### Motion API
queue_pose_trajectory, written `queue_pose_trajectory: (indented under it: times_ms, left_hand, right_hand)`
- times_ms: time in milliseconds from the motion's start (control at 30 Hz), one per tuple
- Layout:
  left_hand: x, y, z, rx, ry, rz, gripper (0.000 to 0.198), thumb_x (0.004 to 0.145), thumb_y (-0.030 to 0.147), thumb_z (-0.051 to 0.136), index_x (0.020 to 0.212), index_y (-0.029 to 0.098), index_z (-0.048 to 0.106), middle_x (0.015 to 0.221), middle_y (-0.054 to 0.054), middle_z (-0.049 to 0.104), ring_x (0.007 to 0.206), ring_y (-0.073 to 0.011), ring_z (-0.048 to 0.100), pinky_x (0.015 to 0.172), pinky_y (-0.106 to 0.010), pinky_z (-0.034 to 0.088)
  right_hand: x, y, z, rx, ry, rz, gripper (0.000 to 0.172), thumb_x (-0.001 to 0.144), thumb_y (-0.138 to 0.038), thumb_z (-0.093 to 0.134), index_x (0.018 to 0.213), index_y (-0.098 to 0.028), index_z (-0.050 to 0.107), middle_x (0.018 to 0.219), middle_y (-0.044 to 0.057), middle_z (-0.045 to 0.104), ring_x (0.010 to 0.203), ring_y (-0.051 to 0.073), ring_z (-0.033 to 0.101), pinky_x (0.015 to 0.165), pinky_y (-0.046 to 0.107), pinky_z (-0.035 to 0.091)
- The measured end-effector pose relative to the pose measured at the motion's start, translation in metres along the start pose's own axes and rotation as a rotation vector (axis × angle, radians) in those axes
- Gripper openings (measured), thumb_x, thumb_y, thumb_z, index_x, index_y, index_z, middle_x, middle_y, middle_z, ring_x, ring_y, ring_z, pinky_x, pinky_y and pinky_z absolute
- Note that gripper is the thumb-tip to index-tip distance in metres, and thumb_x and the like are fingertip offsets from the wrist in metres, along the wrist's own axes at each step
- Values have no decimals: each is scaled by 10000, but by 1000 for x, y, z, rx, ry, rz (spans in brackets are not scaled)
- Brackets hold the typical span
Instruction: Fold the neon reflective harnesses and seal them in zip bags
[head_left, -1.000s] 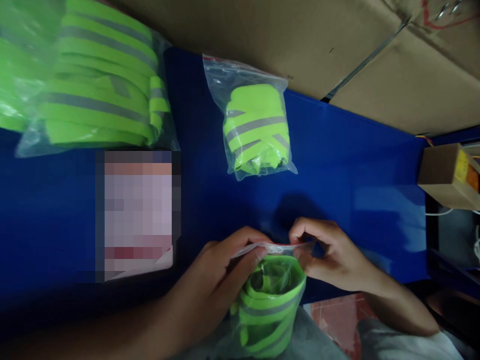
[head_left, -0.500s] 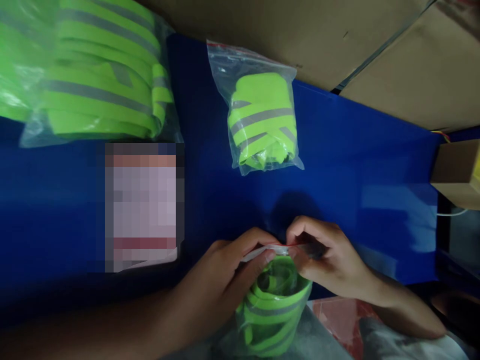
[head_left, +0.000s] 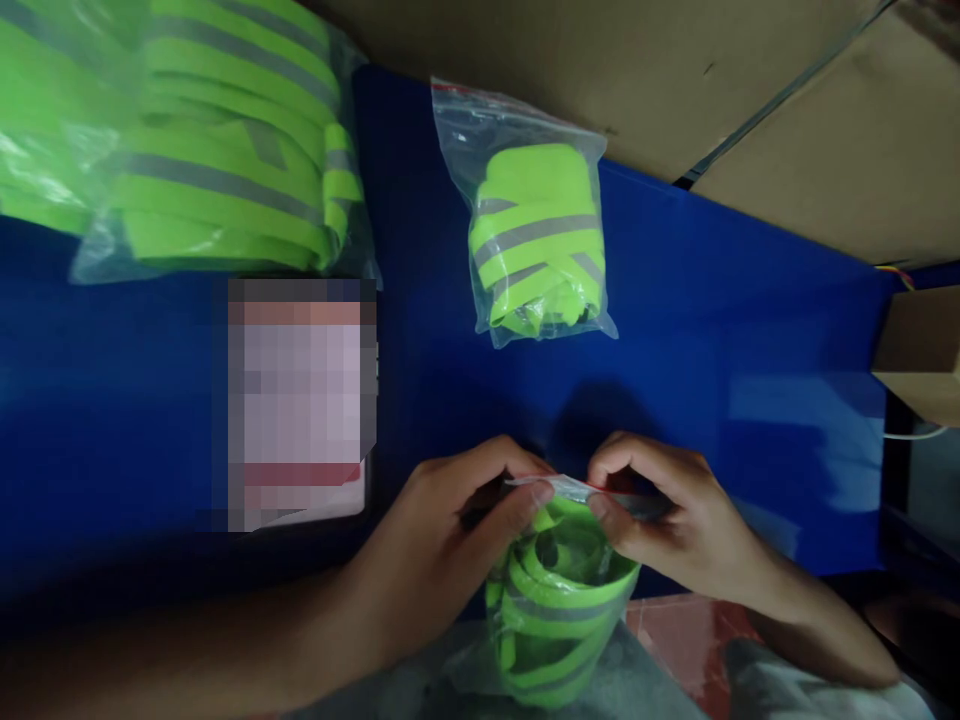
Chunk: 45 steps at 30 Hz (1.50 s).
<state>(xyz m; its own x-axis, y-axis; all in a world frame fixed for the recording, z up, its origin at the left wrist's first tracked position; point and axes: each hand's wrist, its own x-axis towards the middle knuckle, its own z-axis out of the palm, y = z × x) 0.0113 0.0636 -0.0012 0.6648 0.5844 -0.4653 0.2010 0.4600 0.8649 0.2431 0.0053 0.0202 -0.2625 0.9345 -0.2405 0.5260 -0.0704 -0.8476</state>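
The left hand [head_left: 442,530] and right hand [head_left: 679,520] each pinched the top edge of a clear plastic zip bag of rolled neon-green reflective strap [head_left: 562,610], fingers [head_left: 534,494] clamped on it, at the near edge of the blue worktop [head_left: 712,330]. A second filled clear bag [head_left: 536,240] lay well apart behind.

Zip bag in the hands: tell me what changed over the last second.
Little changed. The left hand and right hand keep pinching the top strip of the zip bag, fingertips slightly closer together; nothing let go. The sealed bag, the green pile and the blue table stayed put.
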Motion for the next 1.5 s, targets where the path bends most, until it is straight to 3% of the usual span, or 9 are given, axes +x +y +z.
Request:
queue_pose_trajectory:
  times_ms: [167, 333, 533, 700, 833, 967, 1200, 1400, 1500]
  left_hand:
    - [-1, -2, -1, 35, -8, -9, 250, 1019, 423, 567, 996, 251, 748, 942, 49, 770, 868, -110, 726, 697, -173, 512]
    - [-1, -3, -1, 69, -43, -41, 262, 1025, 438, 557, 996, 238, 725, 896, 51, 764, 829, -114, 726, 708, -187, 512]
    - [0, -3, 0, 115, -58, 26, 165, 1031, 382, 569, 1032, 262, 682, 934, 86, 755, 853, -71, 712, 746, -149, 489]
    - [-1, -4, 2, 67, -58, 2, 191, 1036, 399, 557, 1171, 294, 644, 1063, 68, 744, 985, -92, 711, 797, -164, 518]
    - [-3, -4, 0, 95, -36, 113, 207, 1065, 338, 495, 1077, 224, 668, 1055, 13, 718, 981, -101, 685, 868, -197, 504]
    - [-6, 1, -4, 108, -53, 234, 225, 1067, 290, 469, 1026, 162, 650, 1030, -39, 695, 906, -112, 657, 814, -225, 498]
    - [-9, 5, -4, 152, -56, 212, 258, 1041, 376, 521, 1076, 145, 631, 1005, -73, 701, 852, -142, 665, 726, -247, 495]
    - [-5, 4, -7, 160, -121, 379, 272, 1046, 318, 503, 898, 138, 643, 958, -98, 737, 860, -151, 693, 777, -243, 515]
    - [-3, 6, -10, 158, -141, 442, 270, 1039, 317, 507, 921, 126, 658, 967, -113, 750, 847, -152, 696, 753, -236, 520]
  right_hand:
    - [0, 0, 3, 17, 3, -26, 90, 947, -131, 646, 980, -211, 621, 834, -51, 631, 695, 42, 553, 631, 162, 427]
    - [1, 0, 5, 24, -29, -27, 153, 903, -68, 639, 956, -204, 596, 819, -53, 598, 694, 48, 529, 636, 164, 424]
    - [3, 1, 8, 24, -23, -24, 128, 939, -153, 679, 1031, -221, 622, 873, -40, 642, 736, 60, 571, 676, 177, 451]
    - [0, 1, 5, 24, 2, 4, 93, 971, -155, 651, 1020, -234, 646, 875, -29, 657, 752, 67, 613, 672, 182, 460]
    - [-4, 3, -2, -12, 17, 8, 106, 976, -148, 645, 1008, -248, 663, 829, -31, 620, 686, 59, 575, 608, 173, 436]
    - [-4, 7, -6, 3, -21, -63, 124, 962, -171, 672, 1049, -260, 669, 836, -18, 648, 676, 79, 602, 590, 184, 452]
    - [-6, 5, -7, 13, 55, -62, 63, 948, -201, 673, 977, -244, 708, 798, 9, 690, 653, 117, 649, 566, 199, 502]
    - [-5, 3, -8, -36, 47, -68, 46, 924, -302, 711, 936, -260, 724, 789, -2, 727, 659, 130, 705, 580, 163, 555]
    - [-9, 10, -12, -73, 45, -82, 60, 905, -320, 722, 895, -262, 735, 744, -2, 721, 611, 139, 695, 537, 170, 553]
